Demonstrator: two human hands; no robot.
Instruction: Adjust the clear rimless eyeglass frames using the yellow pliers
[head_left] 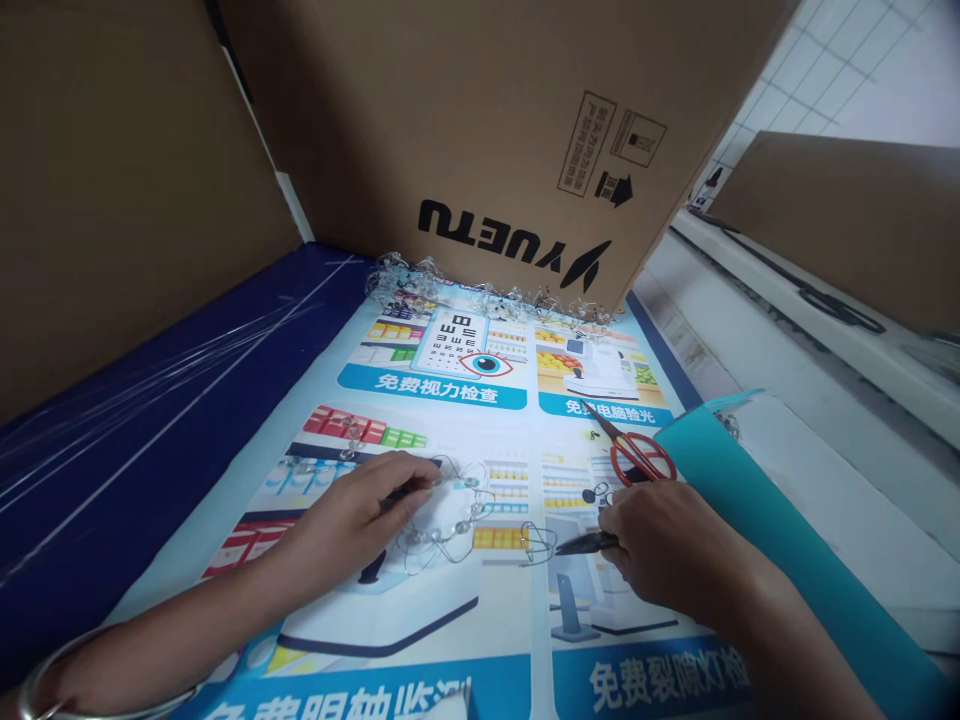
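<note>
My left hand (394, 497) pinches one side of a loop of thin wire strung with clear beads (459, 527), which rests on the printed sheet (536, 610). In my right hand (660, 530) is a dark-tipped tool (585, 543), its handle hidden in my fingers. The tool's tip points left, close beside a small piece of bent wire (537, 545). Just beyond my right hand lies a pair of red-handled scissors (643, 458). A few clear beads (349, 440) sit past my left hand.
Tangled wire and beads (409, 282) line the foot of a large cardboard box (480, 130) at the back. Another cardboard panel (127, 180) stands at the left. A teal sheet edge (780, 510) runs along the right. Another box (855, 210) is at the far right.
</note>
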